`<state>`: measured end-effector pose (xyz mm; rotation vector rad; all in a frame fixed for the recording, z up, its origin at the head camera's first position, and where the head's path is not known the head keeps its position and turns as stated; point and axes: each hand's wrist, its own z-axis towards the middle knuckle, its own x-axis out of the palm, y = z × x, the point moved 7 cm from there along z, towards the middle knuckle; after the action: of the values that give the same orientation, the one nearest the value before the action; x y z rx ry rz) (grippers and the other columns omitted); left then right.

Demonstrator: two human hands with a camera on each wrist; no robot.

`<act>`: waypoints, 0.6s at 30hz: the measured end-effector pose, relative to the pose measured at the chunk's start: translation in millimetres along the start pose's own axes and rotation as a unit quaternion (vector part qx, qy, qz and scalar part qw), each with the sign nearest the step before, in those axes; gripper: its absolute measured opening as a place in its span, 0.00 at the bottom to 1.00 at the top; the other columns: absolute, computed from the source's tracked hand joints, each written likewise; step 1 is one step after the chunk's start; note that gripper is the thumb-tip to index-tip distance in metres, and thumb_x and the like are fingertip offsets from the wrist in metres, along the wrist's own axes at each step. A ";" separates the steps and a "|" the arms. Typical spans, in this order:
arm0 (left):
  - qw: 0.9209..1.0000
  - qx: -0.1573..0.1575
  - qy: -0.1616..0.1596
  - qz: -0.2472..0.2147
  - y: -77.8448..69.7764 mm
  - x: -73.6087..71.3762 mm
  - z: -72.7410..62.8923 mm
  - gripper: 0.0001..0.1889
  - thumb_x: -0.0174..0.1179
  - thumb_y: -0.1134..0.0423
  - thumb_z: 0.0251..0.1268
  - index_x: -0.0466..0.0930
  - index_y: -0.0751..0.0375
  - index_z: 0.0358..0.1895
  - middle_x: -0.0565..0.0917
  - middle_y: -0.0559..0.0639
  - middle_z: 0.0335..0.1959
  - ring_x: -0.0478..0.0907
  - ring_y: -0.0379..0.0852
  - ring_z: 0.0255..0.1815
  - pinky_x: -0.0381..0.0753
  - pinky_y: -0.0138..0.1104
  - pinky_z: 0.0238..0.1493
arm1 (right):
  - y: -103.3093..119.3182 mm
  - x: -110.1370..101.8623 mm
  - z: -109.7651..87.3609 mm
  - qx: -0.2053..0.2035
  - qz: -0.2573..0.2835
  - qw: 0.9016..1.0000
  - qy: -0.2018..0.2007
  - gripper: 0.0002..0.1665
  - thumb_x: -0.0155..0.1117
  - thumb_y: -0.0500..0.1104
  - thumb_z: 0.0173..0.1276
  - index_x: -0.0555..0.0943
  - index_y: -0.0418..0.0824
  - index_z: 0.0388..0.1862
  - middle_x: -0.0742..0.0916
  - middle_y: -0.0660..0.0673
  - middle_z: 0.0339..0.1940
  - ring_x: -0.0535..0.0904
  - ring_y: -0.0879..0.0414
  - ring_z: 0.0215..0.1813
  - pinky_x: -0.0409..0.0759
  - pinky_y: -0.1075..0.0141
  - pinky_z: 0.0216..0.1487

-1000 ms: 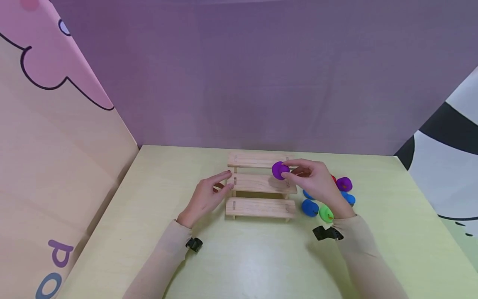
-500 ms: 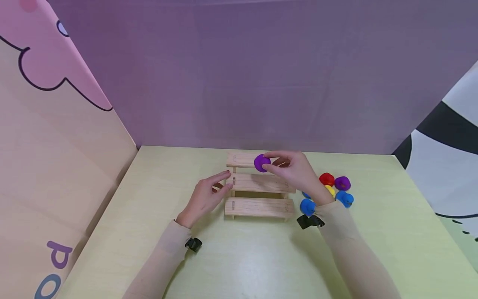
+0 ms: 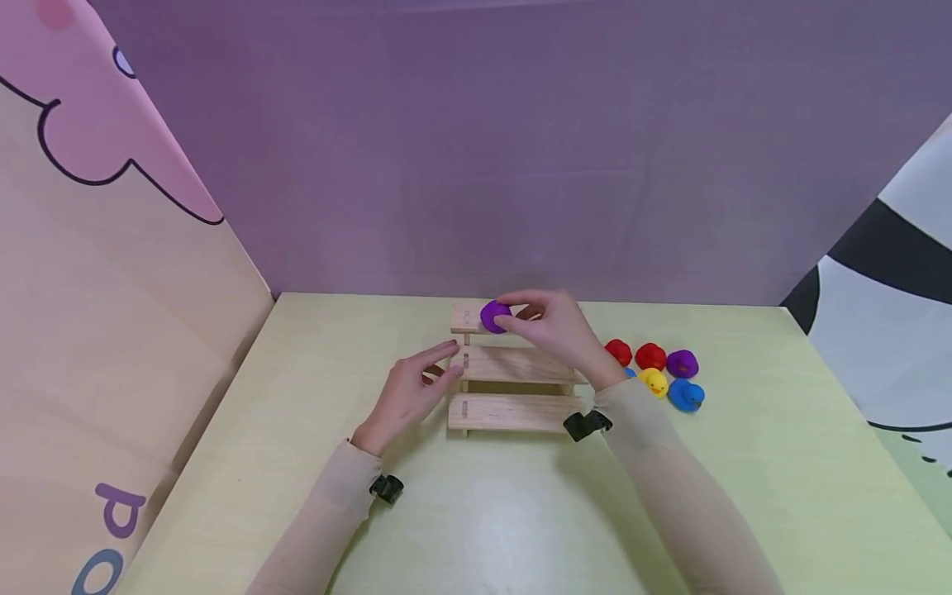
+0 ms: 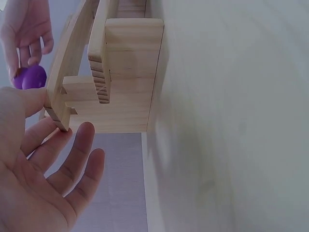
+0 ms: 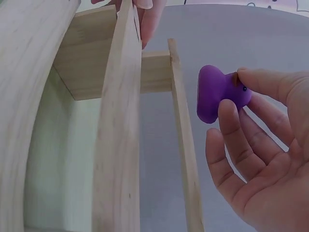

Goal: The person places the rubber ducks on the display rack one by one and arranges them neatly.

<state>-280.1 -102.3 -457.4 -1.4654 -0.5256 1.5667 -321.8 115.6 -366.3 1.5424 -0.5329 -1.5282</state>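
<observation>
A small wooden three-step rack (image 3: 513, 411) stands on the table in the head view. My left hand (image 3: 409, 392) pinches the left end of its middle step; the left wrist view shows the thumb on one face of the board (image 4: 60, 108) and fingertips at the other. In my right hand (image 3: 554, 330) a purple rubber duck (image 5: 212, 94) is pinched by the head between thumb and fingers, its flat base facing the top step (image 5: 186, 145). From the head camera the duck overlaps the left part of that top step, and the right hand hides the rest of it.
Right of the rack lies a group of rubber ducks: two red, one of them a red duck (image 3: 650, 356), a purple duck (image 3: 682, 364), a yellow duck (image 3: 654, 383) and a blue duck (image 3: 686, 395). My right forearm covers part of this group. A purple cloth wall (image 3: 521, 165) rises behind the table.
My right hand has carried the purple duck leftward and back, from over the rack's right side to the top step's left part. The left hand has stayed at the middle step.
</observation>
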 end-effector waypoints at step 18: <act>1.000 0.007 -0.005 -0.001 0.5 2.6 0.9 0.23 0.63 0.55 0.80 0.79 0.53 0.74 0.80 0.48 0.74 0.89 0.48 0.52 0.90 0.39 0.53 | -9.0 15.7 17.8 0.011 0.018 1.000 -0.006 0.22 0.75 0.51 0.73 0.89 0.47 0.63 0.92 0.43 0.57 0.89 0.48 0.49 0.86 0.62 0.47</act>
<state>-280.9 -100.2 -459.0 -1.4456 -0.5202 1.5747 -338.7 102.8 -380.2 1.5331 -0.5824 -1.5105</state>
